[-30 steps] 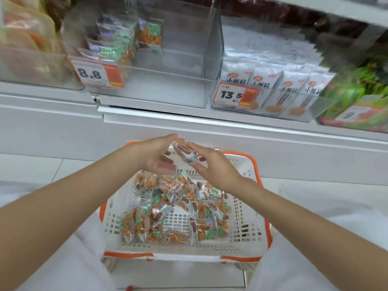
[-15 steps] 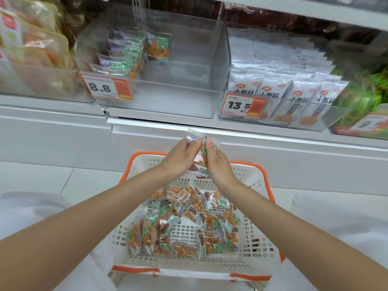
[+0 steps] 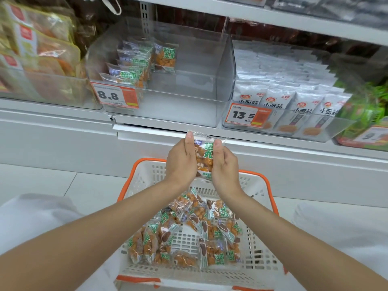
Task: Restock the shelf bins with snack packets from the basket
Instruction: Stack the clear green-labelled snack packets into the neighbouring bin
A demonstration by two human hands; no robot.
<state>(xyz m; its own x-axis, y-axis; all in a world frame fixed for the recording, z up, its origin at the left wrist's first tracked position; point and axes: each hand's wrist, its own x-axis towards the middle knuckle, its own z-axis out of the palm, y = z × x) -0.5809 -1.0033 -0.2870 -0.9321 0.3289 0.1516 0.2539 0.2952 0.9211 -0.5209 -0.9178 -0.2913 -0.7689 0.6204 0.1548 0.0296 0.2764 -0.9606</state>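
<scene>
Both hands hold one clear snack packet (image 3: 203, 153) with orange pieces and green print, upright above the basket's far rim. My left hand (image 3: 181, 162) grips its left edge and my right hand (image 3: 223, 163) grips its right edge, thumbs near the top. Below them a white basket with an orange rim (image 3: 261, 180) holds several more such packets (image 3: 189, 232). On the shelf above, a clear bin (image 3: 174, 111) with an 8.8 price tag (image 3: 114, 95) has a few matching packets (image 3: 134, 68) stacked at its left; its right part is bare.
To the right, a clear bin of white packets (image 3: 294, 101) carries a 13.5 tag. Green packs (image 3: 365, 110) lie further right, and orange bagged goods (image 3: 39, 49) fill the left bin. A white shelf ledge (image 3: 147, 131) juts out just above my hands. Tiled floor surrounds the basket.
Both hands lifted a packet out of the basket, turned it upright and raised it toward the shelf ledge. The view tilted upward toward the bins.
</scene>
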